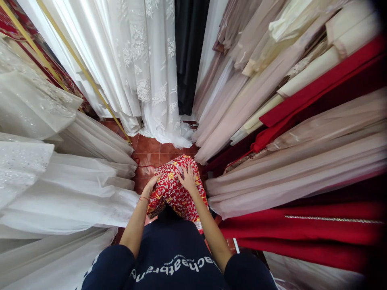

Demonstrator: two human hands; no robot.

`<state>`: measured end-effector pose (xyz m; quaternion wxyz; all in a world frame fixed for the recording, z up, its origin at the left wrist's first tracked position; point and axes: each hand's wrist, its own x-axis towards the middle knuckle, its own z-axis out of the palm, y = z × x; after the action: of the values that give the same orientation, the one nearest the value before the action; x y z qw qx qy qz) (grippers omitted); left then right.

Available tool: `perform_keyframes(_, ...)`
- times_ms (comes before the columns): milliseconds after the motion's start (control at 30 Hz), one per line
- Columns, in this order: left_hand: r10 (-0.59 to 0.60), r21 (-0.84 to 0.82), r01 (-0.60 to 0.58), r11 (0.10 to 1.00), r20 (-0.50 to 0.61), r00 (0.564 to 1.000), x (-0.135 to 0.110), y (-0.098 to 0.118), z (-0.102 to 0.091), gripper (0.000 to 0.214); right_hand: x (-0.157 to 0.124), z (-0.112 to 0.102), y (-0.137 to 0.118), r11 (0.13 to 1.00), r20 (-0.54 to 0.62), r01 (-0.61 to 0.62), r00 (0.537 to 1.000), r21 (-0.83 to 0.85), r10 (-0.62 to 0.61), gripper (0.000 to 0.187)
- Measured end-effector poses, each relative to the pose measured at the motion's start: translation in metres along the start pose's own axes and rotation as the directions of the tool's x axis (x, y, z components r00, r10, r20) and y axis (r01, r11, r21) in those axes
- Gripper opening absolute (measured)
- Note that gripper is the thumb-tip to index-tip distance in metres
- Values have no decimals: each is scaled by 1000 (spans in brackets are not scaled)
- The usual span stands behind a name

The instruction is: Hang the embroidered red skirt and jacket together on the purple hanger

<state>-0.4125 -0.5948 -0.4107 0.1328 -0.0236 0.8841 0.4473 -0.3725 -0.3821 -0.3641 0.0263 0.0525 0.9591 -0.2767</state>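
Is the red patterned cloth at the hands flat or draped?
Draped, not flat: the red patterned cloth bulges and slopes unevenly, left hand at its edge, right hand on top. Any fold underneath cannot be told.

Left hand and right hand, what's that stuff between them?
In the head view, red patterned cloth with pale swirls and yellow bits lies between the left hand and the right hand.
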Motion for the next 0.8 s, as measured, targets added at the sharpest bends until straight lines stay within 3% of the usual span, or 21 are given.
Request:
perform_keyframes(67, -38, -77, 36, 996, -30, 999, 4, 3, -5, 36, -1, -4, -1, 1000, 20, -14, 1000, 9, 13, 61)
perform_keyframes(167, -50, -138, 28, 990, -157, 986, 7, 17, -11, 37, -1, -14, -10, 999, 37, -30, 999, 29, 29, 64)
perform_keyframes(267, 10, -173, -66, 983, -306, 952, -1, 43, -11, 40, -1, -26, -34, 999, 17, -11, 1000, 51, 10, 67)
perform_keyframes(367, 128, -180, -206, 962, -367, 921, -24, 73, 3, 47, -3, -46, -70, 992, -56, 61, 997, 107, -55, 74)
perform_keyframes(433, 258, -189, -342, 920, -365, 895, -45, 91, 20, 45, -8, -64, -94, 983, -140, 99, 987, 154, -78, 83)
perform_keyframes(467, 349, -209, -443, 872, -371, 861, -56, 99, 29, 45, -12, -75, -104, 983, -180, 99, 981, 155, -70, 83)
perform_keyframes(533, 468, -242, -563, 790, -355, 809, -76, 112, 44, 43, -22, -97, -117, 990, -241, 78, 969, 115, -48, 65)
perform_keyframes(600, 532, -257, -611, 749, -316, 785, -90, 121, 52, 42, -33, -118, -122, 995, -289, 69, 956, 71, -45, 42)
perform_keyframes(700, 608, -262, -654, 710, -239, 757, -104, 124, 47, 43, -48, -143, -114, 997, -395, 22, 919, 67, 6, 37)
perform_keyframes(800, 644, -239, -682, 691, -225, 731, -112, 116, 28, 40, -61, -164, -98, 989, -547, 36, 836, 143, 49, 32)
